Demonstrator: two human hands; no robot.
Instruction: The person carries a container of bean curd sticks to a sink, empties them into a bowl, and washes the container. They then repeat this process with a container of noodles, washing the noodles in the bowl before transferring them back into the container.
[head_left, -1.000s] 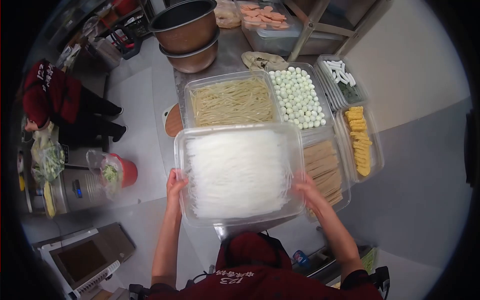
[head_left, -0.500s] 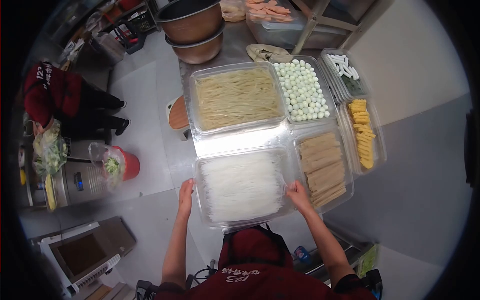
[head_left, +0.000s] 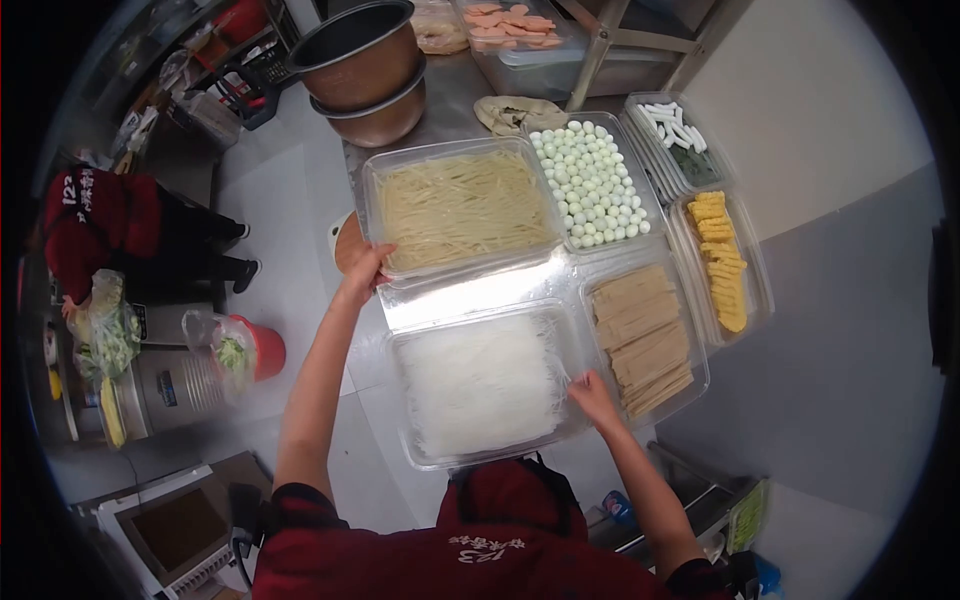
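My left hand is at the lower left corner of a clear tray of pale yellow noodle strips, its fingers bent against the rim. My right hand is closed at the right side of the white vermicelli, inside the clear tray nearest my body. What its fingers pinch is too small to make out. Right of that hand lies a tray of brown folded sheets. Small peeled eggs fill another tray behind it.
Yellow pieces and white sticks sit in trays at the right. Two brown pots and a cloth are at the back. A co-worker stands at the left near a red bucket.
My left hand has moved from the left side of the vermicelli tray up to the noodle strip tray. My right hand has stayed at the vermicelli. The view has shifted slightly.
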